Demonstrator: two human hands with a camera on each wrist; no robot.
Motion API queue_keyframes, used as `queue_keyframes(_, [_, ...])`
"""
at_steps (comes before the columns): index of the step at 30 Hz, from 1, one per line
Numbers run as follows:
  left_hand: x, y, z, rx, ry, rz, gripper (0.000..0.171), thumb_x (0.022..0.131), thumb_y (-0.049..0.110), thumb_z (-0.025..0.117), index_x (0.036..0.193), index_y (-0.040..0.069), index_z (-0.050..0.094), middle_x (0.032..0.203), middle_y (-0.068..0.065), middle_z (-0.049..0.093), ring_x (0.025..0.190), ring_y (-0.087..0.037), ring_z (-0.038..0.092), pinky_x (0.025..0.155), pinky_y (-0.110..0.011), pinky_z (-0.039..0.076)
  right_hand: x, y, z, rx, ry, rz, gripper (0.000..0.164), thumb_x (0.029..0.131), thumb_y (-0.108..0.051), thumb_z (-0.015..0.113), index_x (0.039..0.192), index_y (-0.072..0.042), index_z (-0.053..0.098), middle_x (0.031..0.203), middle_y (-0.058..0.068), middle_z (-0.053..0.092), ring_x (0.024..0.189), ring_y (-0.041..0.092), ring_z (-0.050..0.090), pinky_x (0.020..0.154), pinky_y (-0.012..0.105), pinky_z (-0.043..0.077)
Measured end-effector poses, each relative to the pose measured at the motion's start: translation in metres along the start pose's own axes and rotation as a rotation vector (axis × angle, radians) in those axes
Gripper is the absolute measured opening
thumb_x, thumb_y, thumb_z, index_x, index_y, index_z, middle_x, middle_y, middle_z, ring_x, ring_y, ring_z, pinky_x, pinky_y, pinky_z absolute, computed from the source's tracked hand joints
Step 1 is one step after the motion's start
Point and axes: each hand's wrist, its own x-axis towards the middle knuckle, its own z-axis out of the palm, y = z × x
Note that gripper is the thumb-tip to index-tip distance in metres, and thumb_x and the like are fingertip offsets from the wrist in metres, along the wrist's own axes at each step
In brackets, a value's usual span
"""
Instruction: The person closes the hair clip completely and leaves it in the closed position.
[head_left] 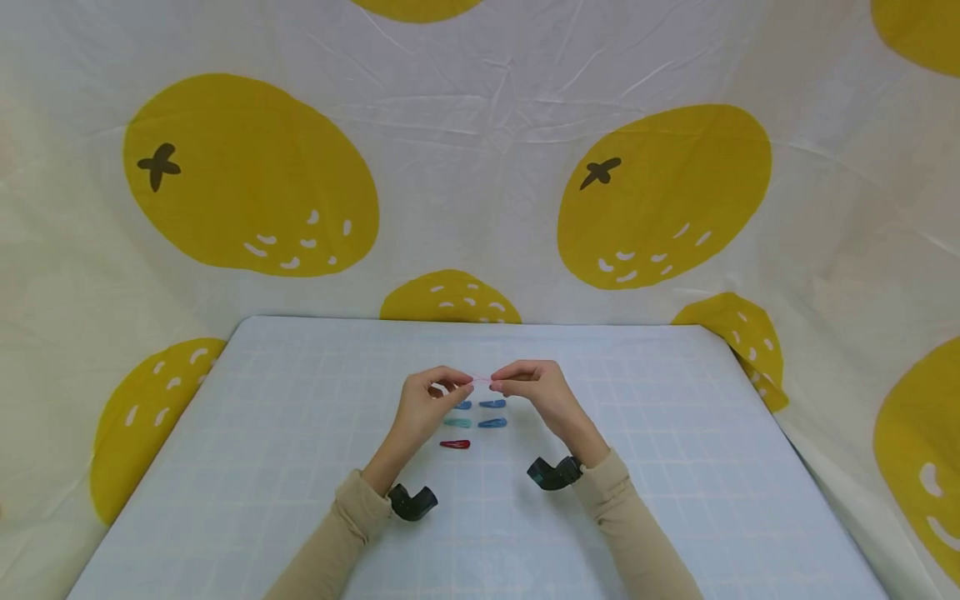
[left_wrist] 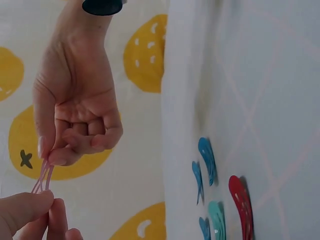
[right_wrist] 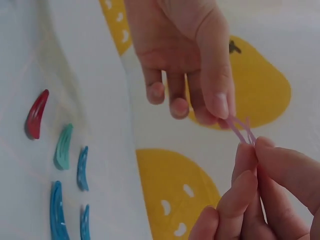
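Observation:
Both hands meet above the table and pinch opposite ends of a slim pink hair clip (head_left: 482, 380). My left hand (head_left: 423, 404) holds one end between thumb and forefinger. At the other end, the thumb and fingertips of my right hand (head_left: 551, 398) do the same. In the right wrist view the pink clip (right_wrist: 241, 131) shows thin strips standing apart; fingertips hide its ends. Below the hands lie a red hair clip (head_left: 455, 444), a teal hair clip (head_left: 457, 423) and several blue hair clips (head_left: 492, 423), one partly behind the left fingers.
The table (head_left: 262, 467) has a pale, grid-patterned cover. Behind it hangs a white cloth (head_left: 465, 167) printed with big yellow fruit. A black wrist camera (head_left: 414, 503) sits at the left wrist and another black camera (head_left: 553, 473) at the right.

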Motion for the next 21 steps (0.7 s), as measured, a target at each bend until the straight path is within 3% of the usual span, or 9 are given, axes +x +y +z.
queue_keyframes(9, [-0.015, -0.014, 0.008, -0.004, -0.07, 0.012, 0.008, 0.088, 0.016, 0.077, 0.094, 0.013, 0.078, 0.085, 0.007, 0.069, 0.082, -0.017, 0.057, 0.069, -0.029, 0.045, -0.015, 0.021, -0.003, -0.006, -0.031, 0.04, 0.03, 0.09, -0.014, 0.073, 0.108, 0.01, 0.069, 0.1, 0.01, 0.073, 0.095, 0.025, 0.064, 0.09, 0.04, 0.049])
queue_keyframes(16, [-0.025, -0.022, 0.012, -0.009, -0.114, -0.015, 0.005, 0.086, 0.015, 0.078, 0.091, 0.014, 0.077, 0.084, 0.006, 0.068, 0.075, -0.017, 0.056, 0.061, -0.026, 0.045, -0.023, 0.039, -0.004, 0.024, -0.051, 0.077, 0.029, 0.088, -0.017, 0.076, 0.106, 0.006, 0.071, 0.097, 0.008, 0.074, 0.091, 0.026, 0.062, 0.09, 0.05, 0.048])
queue_keyframes(21, [-0.035, -0.026, 0.014, -0.061, -0.154, -0.049, 0.006, 0.086, 0.014, 0.078, 0.092, 0.014, 0.076, 0.085, 0.002, 0.068, 0.072, -0.018, 0.059, 0.059, -0.025, 0.049, -0.031, 0.046, -0.002, 0.013, -0.076, 0.107, 0.026, 0.088, -0.018, 0.076, 0.106, 0.002, 0.073, 0.098, 0.008, 0.073, 0.09, 0.025, 0.06, 0.086, 0.042, 0.048])
